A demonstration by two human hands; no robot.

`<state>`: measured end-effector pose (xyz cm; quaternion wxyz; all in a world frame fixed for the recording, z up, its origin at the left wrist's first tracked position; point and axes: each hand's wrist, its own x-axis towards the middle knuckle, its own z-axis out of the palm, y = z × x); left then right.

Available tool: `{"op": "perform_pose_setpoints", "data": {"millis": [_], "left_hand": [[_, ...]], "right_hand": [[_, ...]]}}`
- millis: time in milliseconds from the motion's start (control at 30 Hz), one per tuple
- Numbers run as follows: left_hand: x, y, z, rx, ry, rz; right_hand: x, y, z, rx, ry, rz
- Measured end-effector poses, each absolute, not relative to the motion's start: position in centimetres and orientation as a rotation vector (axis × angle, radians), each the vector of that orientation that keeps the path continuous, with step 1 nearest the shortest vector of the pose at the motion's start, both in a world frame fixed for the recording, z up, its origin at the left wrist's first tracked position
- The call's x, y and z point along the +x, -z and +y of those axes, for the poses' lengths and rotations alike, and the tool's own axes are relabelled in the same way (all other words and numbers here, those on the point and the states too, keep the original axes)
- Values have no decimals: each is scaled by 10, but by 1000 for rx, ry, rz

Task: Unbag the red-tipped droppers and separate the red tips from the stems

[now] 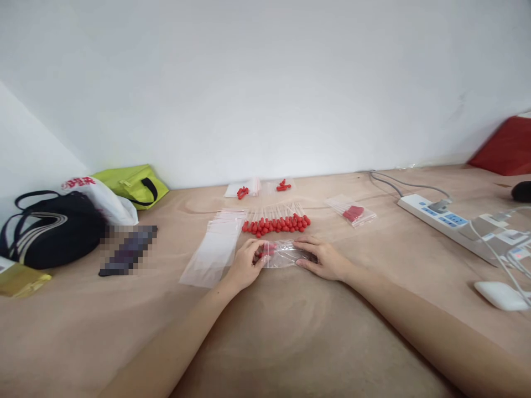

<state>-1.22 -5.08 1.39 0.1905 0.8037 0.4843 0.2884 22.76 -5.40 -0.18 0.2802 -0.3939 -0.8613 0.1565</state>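
Plastic bag [285,258] spans both hands, well short of the back edge of the bench [311,331]; left hand [245,265] clamps one end, right hand [326,261] touches the other, grip unclear.

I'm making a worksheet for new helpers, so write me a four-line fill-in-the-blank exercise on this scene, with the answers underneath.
1. Counting the left hand and the right hand, ____ hands touch the clear bag.
2. In the row of sticks, the ends nearest the hands are coloured ____.
3. The power strip lies toward the picture's ____ edge.
4. The yellow-green bag has a ____ handle.

Missing words: two; red; right; black.
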Motion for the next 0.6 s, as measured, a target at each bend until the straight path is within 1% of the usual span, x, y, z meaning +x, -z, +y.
{"op": "perform_pose_setpoints", "data": {"millis": [167,333,433,600], "left_hand": [[-11,-16,-52,2355,-700,1372],[-10,-17,-55,2397,-702,1352],[-15,-20,-55,2363,-750,1326],[-48,-30,-44,2081,-899,1312]], "right_hand": [[228,4,-53,-1058,-422,-2303],[228,5,-53,-1054,-420,-2297],[228,4,-54,-1057,-407,-2293],[228,5,-54,-1031,-408,-2297]]}}
